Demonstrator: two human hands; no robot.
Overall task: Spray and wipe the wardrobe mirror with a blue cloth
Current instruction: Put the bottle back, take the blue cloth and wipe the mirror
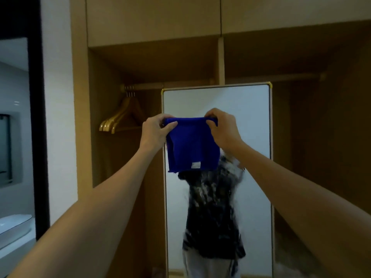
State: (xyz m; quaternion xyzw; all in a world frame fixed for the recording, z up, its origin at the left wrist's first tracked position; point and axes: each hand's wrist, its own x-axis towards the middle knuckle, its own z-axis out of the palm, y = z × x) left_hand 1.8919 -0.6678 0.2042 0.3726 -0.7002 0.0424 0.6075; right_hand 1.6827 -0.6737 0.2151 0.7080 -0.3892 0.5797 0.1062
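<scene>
Head view: both arms reach forward and up in front of a tall mirror (217,101) with a thin pale frame, which stands in the middle of an open wooden wardrobe (152,23). The left hand (155,133) and the right hand (222,130) hold a blue cloth (192,146) up between them by its top edge, one hand at each upper corner. Each grip is closed on the cloth: thumb in front, the fingers curled over the top edge behind it. The cloth hangs down flat from the two hands, in front of the upper middle part of the mirror, and a small pale label shows near its lower edge. Whether the cloth touches the glass cannot be told.

Below the cloth, the mirror carries the blurred reflection of a person in a dark patterned top and light trousers; whitish smears or streaks show across that part.

To the left of the mirror, a few wooden hangers (118,119) hang from the rail (144,86) inside the wardrobe. At the far left a dark door frame (38,117) borders a paler room, where part of a white basin (14,225) shows low down.
</scene>
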